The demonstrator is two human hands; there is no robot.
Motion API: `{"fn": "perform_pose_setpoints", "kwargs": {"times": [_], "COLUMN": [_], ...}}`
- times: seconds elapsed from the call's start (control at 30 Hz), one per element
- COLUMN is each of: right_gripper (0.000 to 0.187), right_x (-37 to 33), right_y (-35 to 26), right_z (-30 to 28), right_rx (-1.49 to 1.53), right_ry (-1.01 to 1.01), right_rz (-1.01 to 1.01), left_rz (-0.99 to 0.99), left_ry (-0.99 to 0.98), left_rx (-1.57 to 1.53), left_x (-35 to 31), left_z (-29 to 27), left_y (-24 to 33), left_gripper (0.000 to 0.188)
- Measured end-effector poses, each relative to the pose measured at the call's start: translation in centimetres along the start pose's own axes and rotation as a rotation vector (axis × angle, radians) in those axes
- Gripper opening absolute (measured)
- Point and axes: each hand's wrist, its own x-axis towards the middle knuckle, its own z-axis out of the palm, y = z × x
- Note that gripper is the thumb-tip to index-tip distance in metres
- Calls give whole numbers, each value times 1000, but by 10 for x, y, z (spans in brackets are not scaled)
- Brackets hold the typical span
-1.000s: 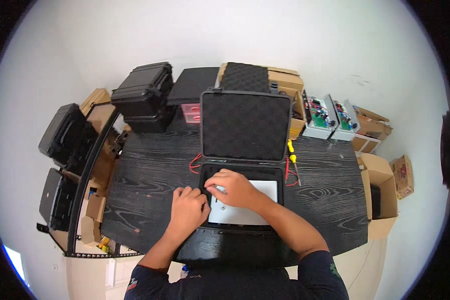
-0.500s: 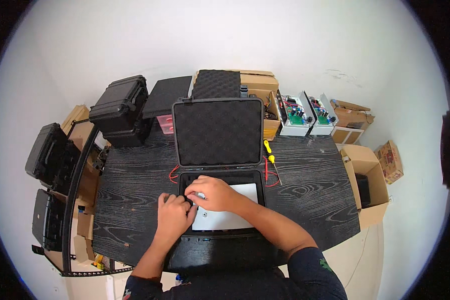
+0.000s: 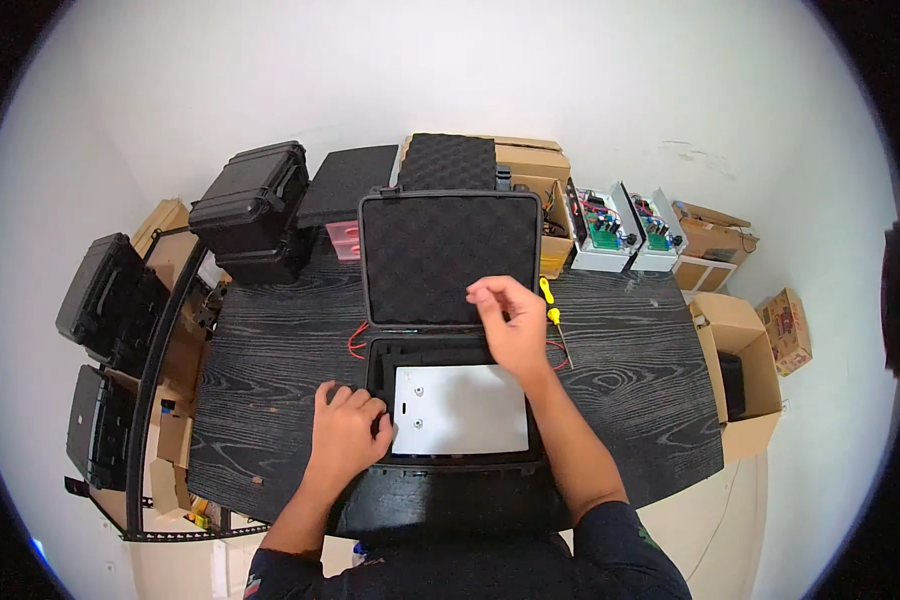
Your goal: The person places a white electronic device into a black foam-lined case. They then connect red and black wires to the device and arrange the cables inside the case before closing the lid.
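Observation:
In front of me lies an open black hard case (image 3: 538,464), its foam-lined lid (image 3: 435,265) standing up. Set in its base is a flat silver-white panel (image 3: 470,415) with two small round metal fittings and a dark slot near its left side. My left hand (image 3: 348,430) is at the case's left rim, fingers curled and closed over it, thumb beside the panel. Raised above the case, before the lid, is my right hand (image 3: 515,325). Its thumb and fingertips are pinched together; anything between them is too small to make out.
Right of the lid lies a yellow-handled screwdriver (image 3: 554,316), near a red wire (image 3: 564,352). More black cases (image 3: 250,210) stand on the left. Cardboard boxes (image 3: 740,370) and two open metal housings with circuit boards (image 3: 605,235) are at the right and back right.
My right hand has lifted off the panel's left side and moved up and right toward the lid, uncovering the fittings and slot. My left hand stays by the left rim. The view has shifted slightly.

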Motion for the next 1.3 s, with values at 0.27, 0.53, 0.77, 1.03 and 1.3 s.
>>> {"fn": "perform_pose_setpoints", "kwargs": {"times": [0.27, 0.53, 0.77, 1.03, 1.3], "right_gripper": [6, 9, 9, 31, 36], "right_x": [-38, -61, -13, 120, 143], "right_y": [-11, -7, 18, 115, 136], "right_z": [-31, -40, -67, -139, -115], "right_rx": [-213, -246, -338, -707, -1186], "right_ry": [-291, -451, -131, 63, -268], "right_rz": [-28, 14, -20, -43, 156], "left_rz": [-82, 33, 26, 204, 84], "left_ry": [-176, -162, -46, 55, -72], "left_rx": [100, -66, -271, -627, -831], "left_x": [-3, 10, 10, 54, 55], "left_z": [0, 12, -1, 14, 46], "left_y": [10, -11, -8, -12, -25], "left_gripper": [6, 21, 27, 15, 9]}}
